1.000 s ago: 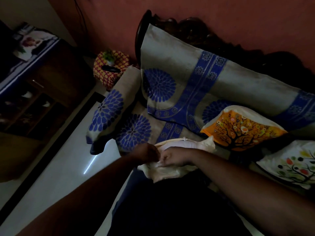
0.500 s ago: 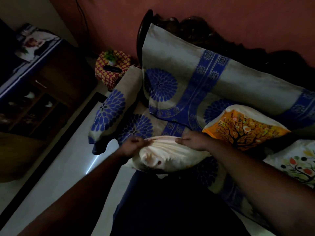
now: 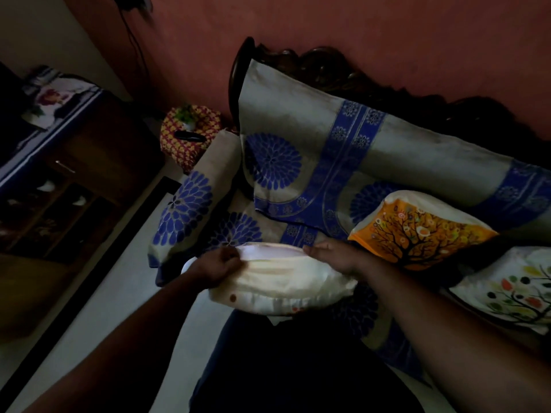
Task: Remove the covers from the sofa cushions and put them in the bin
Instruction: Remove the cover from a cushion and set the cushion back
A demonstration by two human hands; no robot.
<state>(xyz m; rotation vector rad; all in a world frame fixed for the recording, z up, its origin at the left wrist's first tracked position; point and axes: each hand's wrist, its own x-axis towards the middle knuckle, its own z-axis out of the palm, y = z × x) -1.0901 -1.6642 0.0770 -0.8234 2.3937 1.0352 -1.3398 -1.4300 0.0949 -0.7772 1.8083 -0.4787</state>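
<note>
Gripping cream cushion cover [image 3: 280, 281] at both ends: left hand [image 3: 219, 265] fingers clamped on opening edge, right hand [image 3: 337, 257] fingers curled over rim, probably spreading it to free the insert.

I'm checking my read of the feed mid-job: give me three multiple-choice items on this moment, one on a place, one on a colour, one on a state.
1. The orange tree-print cushion lies where from the cream cushion being held? A left B right C underneath
2. The sofa cover's flower print is A blue B red C green
3. The left hand is A open flat B off the cushion C gripping the cover's edge

Answers: 1 B, it sits beyond the right hand. 2 A, blue on grey. 3 C, fingers curl around the fabric.
</note>
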